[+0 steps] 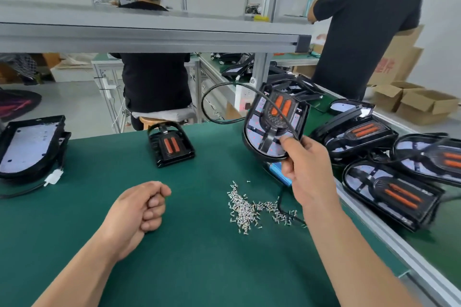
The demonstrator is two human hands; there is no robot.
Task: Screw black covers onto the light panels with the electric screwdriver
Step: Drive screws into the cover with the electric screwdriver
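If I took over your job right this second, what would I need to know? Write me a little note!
Left hand: curled in a fist on the mat, nothing seen in it.
Right hand: holds a panel by its round edge, lifted off the mat, its cable looping away.
Screws: loose pile between the hands.
Far panel: on the mat ahead.
Right stack: more panels.
Done: cannot tell which covers are screwed.
Left: set the held panel down and drive screws. No screwdriver plainly in view.

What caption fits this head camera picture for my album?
Right hand holds up a light panel; left hand rests curled beside screws.
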